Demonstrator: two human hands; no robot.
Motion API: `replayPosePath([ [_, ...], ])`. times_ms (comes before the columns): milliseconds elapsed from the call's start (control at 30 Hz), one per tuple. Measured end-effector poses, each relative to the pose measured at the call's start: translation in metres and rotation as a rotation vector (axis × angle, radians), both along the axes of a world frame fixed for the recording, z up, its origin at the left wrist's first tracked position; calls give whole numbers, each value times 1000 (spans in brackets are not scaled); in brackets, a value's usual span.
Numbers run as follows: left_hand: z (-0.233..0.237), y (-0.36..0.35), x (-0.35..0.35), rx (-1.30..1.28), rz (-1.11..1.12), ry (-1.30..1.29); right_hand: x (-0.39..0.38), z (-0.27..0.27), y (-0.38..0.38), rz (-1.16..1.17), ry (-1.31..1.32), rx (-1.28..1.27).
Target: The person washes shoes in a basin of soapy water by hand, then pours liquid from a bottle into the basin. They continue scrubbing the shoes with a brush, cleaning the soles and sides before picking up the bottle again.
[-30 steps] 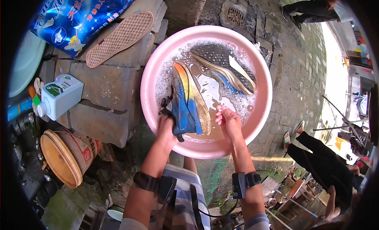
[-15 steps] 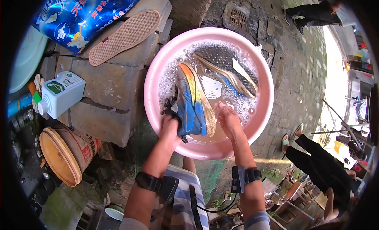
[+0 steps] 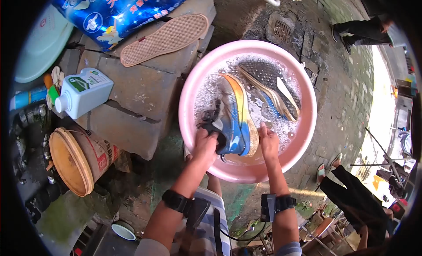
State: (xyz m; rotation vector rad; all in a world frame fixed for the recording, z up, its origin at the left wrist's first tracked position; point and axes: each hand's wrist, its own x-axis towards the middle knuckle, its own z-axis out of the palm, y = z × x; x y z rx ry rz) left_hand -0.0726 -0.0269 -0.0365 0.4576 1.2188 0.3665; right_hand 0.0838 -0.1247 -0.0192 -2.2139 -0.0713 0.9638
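Observation:
A blue, grey and yellow sneaker (image 3: pixel 238 124) stands on its side in soapy water, its pale dirty sole edge turned to the right. My left hand (image 3: pixel 205 147) is closed on the sneaker's dark collar. Close beside the sole, my right hand (image 3: pixel 269 143) has its fingers curled together; what is in them, if anything, is hidden. A second sneaker, black with a white stripe (image 3: pixel 273 86), lies partly under suds at the far right of the pink basin (image 3: pixel 188 102). Foam and bubbles cover much of the brownish water.
On the stone ledge (image 3: pixel 132 93) left of the basin are a checked insole (image 3: pixel 165 39), a blue detergent bag (image 3: pixel 125 14) and a white bottle (image 3: pixel 85 92). A bucket (image 3: pixel 83 159) stands below. Two people are to the right, near a drain grate (image 3: pixel 280 29).
The view has shifted, so the basin and ledge sit further right. The sneaker has tipped lower into the water. My right hand's fingers have curled in more beside the sole.

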Motion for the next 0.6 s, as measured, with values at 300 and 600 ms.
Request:
replayPosePath([
  [300, -25, -13, 6, 261, -282, 201, 11, 17, -16, 590, -276, 43],
  [600, 43, 10, -17, 356, -408, 21, -3, 73, 53, 660, -432, 4],
])
